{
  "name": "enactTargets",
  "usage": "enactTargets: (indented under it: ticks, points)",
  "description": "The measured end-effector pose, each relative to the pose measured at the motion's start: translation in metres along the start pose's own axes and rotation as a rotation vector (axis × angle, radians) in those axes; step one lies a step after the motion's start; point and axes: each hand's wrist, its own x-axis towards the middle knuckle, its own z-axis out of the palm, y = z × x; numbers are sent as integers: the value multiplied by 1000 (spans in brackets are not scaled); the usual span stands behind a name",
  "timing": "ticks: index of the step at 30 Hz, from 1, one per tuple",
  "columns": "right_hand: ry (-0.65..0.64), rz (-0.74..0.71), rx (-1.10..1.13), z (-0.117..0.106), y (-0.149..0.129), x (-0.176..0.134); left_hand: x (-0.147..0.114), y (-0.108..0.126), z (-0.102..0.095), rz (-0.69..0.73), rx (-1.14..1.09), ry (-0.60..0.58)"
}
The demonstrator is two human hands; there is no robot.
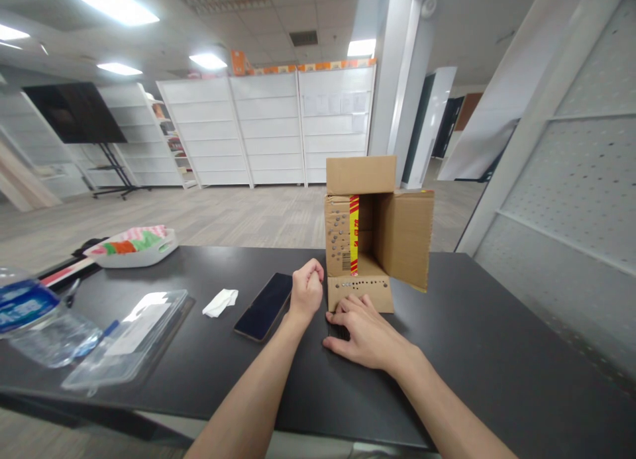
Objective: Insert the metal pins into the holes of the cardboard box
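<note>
I've got the dark grey tabletop [497, 353] filling the view, and on it the brown cardboard box [377, 234] lying on its side, mouth toward me, flaps spread, red-and-yellow tape on its left flap. My right hand [365, 336] lies flat, palm down, grip released, fingertips touching the box's bottom flap and covering a small dark thing I can't make out. My left hand [305, 292] is curled into a loose fist just beside the box's left edge; I can't tell whether it grips anything. Just left of it lies a black smartphone [264, 306], then a crumpled white tissue [220, 302].
</note>
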Motion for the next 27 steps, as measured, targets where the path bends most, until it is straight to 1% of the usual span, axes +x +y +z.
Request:
enactTargets:
  ticks: [9,22,27]
  points:
    - [-18,21,19,3,3,0,0,-2,0,9,0,-5]
    - [-4,58,28,2,3,-1,0,-2,0,2,10,-4]
    - [-25,59,32,1,3,-2,0,-1,0,-2,1,-4]
